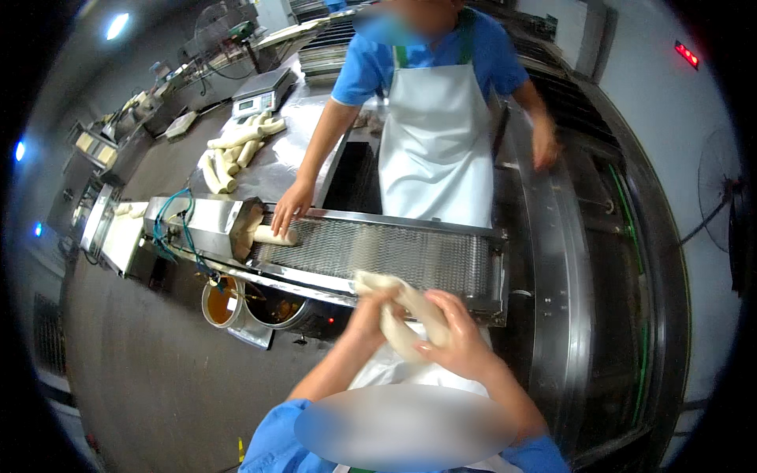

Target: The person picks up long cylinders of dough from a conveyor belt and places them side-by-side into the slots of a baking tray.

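A pale, doubled length of dough point(429, 316) is held above the near edge of a metal mesh conveyor point(402, 248), slightly blurred. My left hand point(378, 304) grips it at its left end, and my right hand point(461, 337) has its fingers round the right side. Across the conveyor stands a co-worker in a white apron, whose hand point(294, 204) rests by a dough roll point(275, 235) at the metal housing's opening. The co-worker's other hand point(544, 145) is raised at the right.
Several dough rolls point(233, 145) lie on a steel table near a digital scale point(257, 100). A metal housing point(204, 227) with blue hoses covers the conveyor's left part. Below the near rail are a bucket of amber liquid point(222, 303) and a dark container point(278, 313). Metal rails point(562, 284) run at right.
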`<state>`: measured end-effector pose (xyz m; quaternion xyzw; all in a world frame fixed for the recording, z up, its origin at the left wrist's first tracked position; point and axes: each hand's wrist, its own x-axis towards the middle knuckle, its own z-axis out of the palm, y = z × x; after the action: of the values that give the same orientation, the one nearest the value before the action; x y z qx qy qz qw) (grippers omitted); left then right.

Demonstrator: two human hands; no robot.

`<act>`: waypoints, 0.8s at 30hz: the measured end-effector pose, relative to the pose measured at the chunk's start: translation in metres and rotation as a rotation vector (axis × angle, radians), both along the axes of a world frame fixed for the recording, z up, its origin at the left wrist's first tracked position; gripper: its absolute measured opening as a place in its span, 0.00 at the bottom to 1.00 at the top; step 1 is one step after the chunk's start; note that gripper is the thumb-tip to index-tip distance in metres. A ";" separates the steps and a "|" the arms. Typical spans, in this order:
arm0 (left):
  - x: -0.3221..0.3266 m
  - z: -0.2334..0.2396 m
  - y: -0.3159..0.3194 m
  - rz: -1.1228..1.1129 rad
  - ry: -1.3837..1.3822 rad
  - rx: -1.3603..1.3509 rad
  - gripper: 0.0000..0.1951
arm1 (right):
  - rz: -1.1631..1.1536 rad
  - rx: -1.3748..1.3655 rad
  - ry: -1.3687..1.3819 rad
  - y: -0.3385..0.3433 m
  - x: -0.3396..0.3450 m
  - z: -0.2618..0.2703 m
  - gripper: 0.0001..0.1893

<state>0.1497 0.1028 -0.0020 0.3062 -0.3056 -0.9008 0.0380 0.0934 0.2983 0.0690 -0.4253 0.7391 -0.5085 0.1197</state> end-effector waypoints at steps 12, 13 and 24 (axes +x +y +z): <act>-0.072 0.249 -0.343 0.549 0.082 -1.108 0.46 | -0.168 0.144 -0.299 0.047 0.011 -0.055 0.24; -0.068 0.243 -0.350 0.609 0.059 -1.128 0.48 | -0.176 0.129 -0.291 0.045 0.014 -0.055 0.23; 0.011 -0.088 -0.231 0.180 -0.326 -1.227 0.26 | -0.355 0.066 -0.478 0.080 0.032 -0.113 0.15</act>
<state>0.1603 -0.1279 -0.0897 0.3863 -0.7406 -0.4971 0.2349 0.1253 0.3778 -0.0436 -0.1536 0.7688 -0.5830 0.2132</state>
